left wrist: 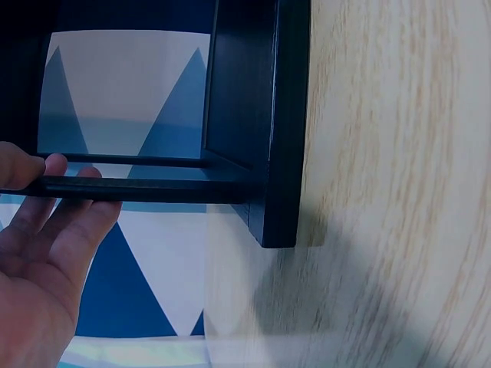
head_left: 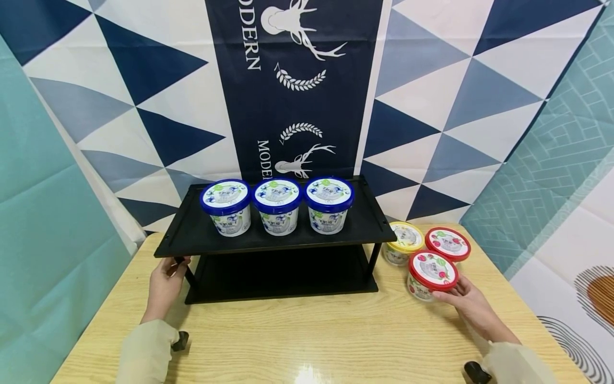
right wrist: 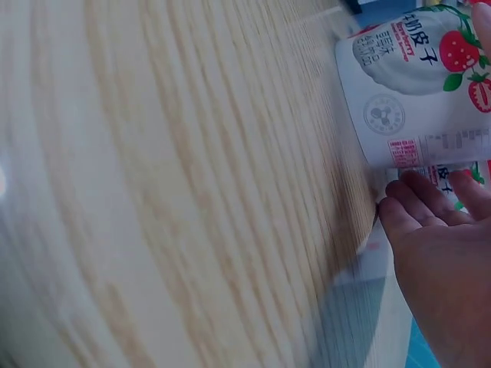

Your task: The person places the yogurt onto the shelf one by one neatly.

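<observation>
A black two-tier shelf (head_left: 283,272) stands on the wooden table, with three blue-lidded yogurt tubs (head_left: 278,200) in a row on its upper tier. My left hand (head_left: 165,285) holds the shelf's front left post (left wrist: 153,189), thumb on one side and fingers on the other. At the right, my right hand (head_left: 475,309) has thumb and fingers about a red-lidded strawberry yogurt tub (head_left: 433,271), upright; whether its base touches the table I cannot tell. Just behind it are a second red-lidded tub (head_left: 448,242) and a yellow-lidded tub (head_left: 405,238).
The wooden table (head_left: 288,336) extends in front of the shelf. Patterned cloth (head_left: 297,106) hangs behind it, and teal cloth panels (head_left: 53,256) flank the table. The yellow-lidded tub stands close to the shelf's right end.
</observation>
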A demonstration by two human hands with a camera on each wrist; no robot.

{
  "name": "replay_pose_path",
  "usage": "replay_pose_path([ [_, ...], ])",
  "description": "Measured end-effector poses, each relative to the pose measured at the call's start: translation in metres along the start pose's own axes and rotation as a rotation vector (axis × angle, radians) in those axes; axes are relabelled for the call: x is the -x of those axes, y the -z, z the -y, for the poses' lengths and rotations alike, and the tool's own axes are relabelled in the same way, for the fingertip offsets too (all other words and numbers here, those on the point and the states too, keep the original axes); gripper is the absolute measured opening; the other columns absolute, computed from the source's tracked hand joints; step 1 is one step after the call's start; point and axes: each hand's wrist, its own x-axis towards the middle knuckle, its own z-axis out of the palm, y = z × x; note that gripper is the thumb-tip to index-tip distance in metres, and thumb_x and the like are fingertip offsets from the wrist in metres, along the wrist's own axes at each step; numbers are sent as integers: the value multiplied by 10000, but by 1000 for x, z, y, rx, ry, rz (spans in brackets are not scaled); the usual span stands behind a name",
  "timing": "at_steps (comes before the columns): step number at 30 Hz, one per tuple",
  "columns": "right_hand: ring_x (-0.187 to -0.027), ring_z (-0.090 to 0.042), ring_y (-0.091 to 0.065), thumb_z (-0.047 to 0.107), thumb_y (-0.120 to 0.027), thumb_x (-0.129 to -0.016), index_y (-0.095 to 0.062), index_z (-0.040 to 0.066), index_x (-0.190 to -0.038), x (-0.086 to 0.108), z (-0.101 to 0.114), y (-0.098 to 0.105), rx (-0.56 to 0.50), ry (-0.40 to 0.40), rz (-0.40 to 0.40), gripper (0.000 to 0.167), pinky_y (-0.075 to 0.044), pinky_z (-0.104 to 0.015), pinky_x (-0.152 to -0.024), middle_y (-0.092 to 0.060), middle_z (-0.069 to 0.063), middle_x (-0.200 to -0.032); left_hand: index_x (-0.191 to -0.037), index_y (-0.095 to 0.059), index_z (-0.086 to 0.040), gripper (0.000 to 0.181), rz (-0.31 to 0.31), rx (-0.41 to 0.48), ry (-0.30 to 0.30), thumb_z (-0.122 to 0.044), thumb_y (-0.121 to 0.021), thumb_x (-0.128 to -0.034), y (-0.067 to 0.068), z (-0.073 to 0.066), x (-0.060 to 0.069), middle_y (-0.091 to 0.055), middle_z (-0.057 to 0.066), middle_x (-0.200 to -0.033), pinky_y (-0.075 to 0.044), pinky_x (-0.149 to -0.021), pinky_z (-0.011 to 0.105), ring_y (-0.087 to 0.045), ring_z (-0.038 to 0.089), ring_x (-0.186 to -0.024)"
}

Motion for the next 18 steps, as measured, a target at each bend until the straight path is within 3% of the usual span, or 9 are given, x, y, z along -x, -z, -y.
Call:
replay_pose_path([
  [6, -1008, 204, -350, 275, -597, -921, -38, 16, -1494, -2, 3, -4, 34, 14, -5, 841, -402, -18, -821, -272, -155, -1441, -1136, -565, -90, 203, 9, -1, 5, -146, -451, -978, 1, -1, -1, -593, 129, -1168, -372, -786, 21, -430, -187, -874],
  [13, -987, 186, -339, 284, -624, -903, -52, 31, -1491, -3, 6, -8, 49, 6, -14, 859, -392, -17, -802, -266, -162, -1432, -1139, -562, -87, 206, 10, -9, 5, -159, -453, -978, 0, -2, -1, -599, 138, -1167, -398, -789, 48, -478, -74, -944],
  [18, -1002, 173, -345, 269, -642, -890, -73, 32, -1481, -4, 4, -9, 42, 7, -20, 854, -385, -28, -809, -261, -166, -1432, -1130, -566, -84, 200, 5, 3, 6, -155, -460, -976, 0, -2, 0, -604, 150, -1160, -379, -778, 23, -456, -136, -897],
])
